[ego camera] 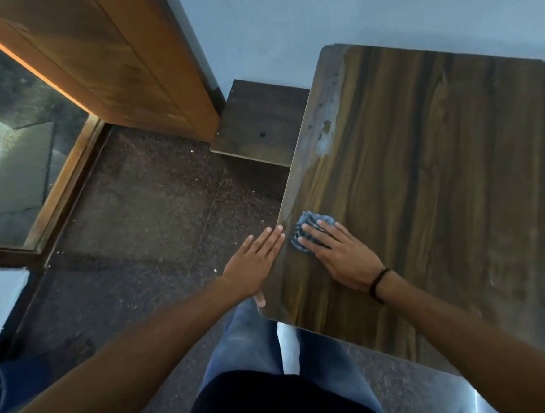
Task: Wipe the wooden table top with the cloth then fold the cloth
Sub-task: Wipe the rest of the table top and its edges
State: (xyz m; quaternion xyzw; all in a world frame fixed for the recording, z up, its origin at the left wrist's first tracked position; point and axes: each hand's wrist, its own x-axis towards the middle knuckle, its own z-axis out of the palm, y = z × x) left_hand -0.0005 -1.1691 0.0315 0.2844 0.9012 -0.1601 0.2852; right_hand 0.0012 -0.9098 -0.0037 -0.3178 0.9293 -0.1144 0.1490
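Left hand [256, 265], right hand [346, 259], one cloth [307, 218]

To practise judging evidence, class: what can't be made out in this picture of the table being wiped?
Cloth: head view, mostly under the right hand; its full size and shape are hidden.
Table: right side cut off by the frame edge.
Pale patch near the table's left edge: blurred; stain, dust or wear, cannot tell.
Left hand: its underside is hidden, so contact with the table edge is unclear.
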